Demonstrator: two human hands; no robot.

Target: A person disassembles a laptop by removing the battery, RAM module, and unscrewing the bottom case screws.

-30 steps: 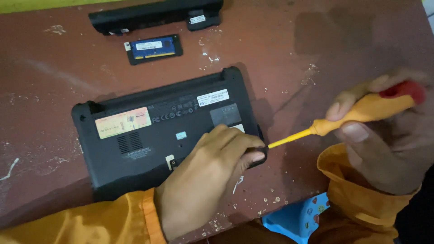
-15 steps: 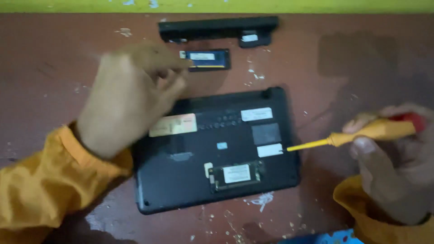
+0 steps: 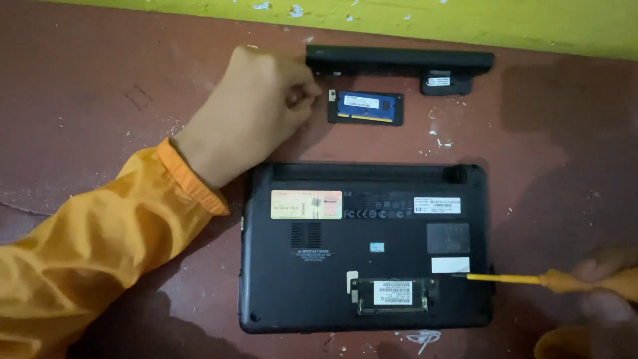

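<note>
- Left hand, loosely fisted, is pinching something unclear; blurred right hand is gripping a yellow screwdriver.
- Screwdriver is lying horizontally, tip pointing toward the left hand's side, over the upturned black laptop.
- Reddish-brown scuffed table is meeting a yellow-green wall beyond the left hand.

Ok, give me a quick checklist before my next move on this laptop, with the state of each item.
1. Laptop lies bottom up, flat on the table: ok.
2. Battery out and set apart by the wall: ok.
3. Memory slot uncovered: ok.
4. Small cover set aside beside the left hand, with its blue module side up: ok.
5. Left hand free of parts: cannot tell, fist closed.
6. Screwdriver gripped by the right hand, tip over the laptop: ok, though the hand is blurred.
</note>
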